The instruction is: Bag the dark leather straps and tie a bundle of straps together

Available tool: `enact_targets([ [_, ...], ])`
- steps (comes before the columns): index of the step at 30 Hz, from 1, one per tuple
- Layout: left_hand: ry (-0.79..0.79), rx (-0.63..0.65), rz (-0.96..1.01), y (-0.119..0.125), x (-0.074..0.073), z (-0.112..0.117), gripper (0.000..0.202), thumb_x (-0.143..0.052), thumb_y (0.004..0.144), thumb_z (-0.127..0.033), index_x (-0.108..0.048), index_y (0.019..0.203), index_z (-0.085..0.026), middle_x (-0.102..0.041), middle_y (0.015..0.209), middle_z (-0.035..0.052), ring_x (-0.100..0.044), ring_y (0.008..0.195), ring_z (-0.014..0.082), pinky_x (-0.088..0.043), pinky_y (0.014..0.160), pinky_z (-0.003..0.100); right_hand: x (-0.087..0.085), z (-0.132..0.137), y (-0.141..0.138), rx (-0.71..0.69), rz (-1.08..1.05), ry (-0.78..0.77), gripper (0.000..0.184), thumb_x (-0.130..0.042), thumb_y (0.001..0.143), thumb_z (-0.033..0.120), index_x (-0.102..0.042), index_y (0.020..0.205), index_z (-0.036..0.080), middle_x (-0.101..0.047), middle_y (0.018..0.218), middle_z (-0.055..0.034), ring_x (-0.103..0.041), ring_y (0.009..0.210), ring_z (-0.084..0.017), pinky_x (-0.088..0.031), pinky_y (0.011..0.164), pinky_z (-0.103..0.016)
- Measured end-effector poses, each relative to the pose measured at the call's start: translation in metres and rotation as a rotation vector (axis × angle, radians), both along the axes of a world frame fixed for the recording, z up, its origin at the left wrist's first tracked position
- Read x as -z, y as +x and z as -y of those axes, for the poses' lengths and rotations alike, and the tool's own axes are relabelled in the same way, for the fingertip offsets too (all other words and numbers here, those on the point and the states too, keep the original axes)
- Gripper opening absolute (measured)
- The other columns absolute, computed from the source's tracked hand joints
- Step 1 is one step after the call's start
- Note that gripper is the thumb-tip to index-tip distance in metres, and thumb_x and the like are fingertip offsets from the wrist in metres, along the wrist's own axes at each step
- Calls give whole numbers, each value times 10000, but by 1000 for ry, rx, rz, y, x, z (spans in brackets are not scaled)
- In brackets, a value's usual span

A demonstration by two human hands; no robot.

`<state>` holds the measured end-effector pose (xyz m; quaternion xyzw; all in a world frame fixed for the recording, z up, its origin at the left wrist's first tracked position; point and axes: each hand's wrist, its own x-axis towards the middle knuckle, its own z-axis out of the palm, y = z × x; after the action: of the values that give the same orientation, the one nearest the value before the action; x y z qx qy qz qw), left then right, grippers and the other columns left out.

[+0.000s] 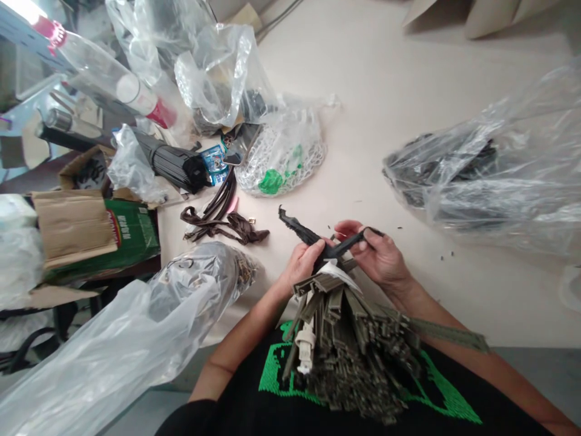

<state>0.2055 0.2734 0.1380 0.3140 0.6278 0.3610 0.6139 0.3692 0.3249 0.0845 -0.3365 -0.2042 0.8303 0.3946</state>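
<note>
In the head view a dark, frayed-edged strip of what looks like fabric (pixel 297 227) is pinched between my two hands, bent into a V at its middle. My left hand (pixel 303 264) grips it near the bend, thumb on top. Thumb and fingers of my right hand (pixel 380 255) are closed on its other end. Just below my hands, against my chest, rests a thick bundle of olive-green flat strips (pixel 358 357), bound near the top with a white band (pixel 336 272). One strip sticks out over my right forearm. A white plastic piece (pixel 305 350) hangs among them.
Brown straps (pixel 222 224) lie left of my hands, near a filled clear bag (pixel 204 272). Further back are a white mesh bag (pixel 290 157) and a bundle of black rods (pixel 172 160). A green carton (pixel 131 233) stands left; a plastic bag with dark contents (pixel 467 175) lies right.
</note>
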Motion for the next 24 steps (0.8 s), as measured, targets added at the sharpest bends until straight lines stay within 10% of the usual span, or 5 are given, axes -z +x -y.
enact_targets([
  [8,93,-290,315,8,11,15,381,-639,880,-539,-680,816,-166,-693,876,56,-637,893,193,-481,903,318,-14,12,-15,195,-543,-458,388,-755,826,231,-442,603,175,-415,555,77,-396,459,-37,-517,566,-182],
  [14,81,-411,525,8,11,12,543,-734,801,-556,-427,565,-176,-462,516,-21,-481,568,117,-462,766,310,-17,14,-7,138,-534,-442,469,-723,857,240,-361,567,175,-275,507,79,-228,416,-47,-362,440,-169],
  [24,46,-505,257,9,15,47,477,-536,940,-543,-451,616,-203,-483,604,6,-478,673,159,-441,876,336,-17,44,4,110,-117,-136,489,-586,938,464,-438,557,196,-323,510,30,-296,455,-100,-336,495,-277],
])
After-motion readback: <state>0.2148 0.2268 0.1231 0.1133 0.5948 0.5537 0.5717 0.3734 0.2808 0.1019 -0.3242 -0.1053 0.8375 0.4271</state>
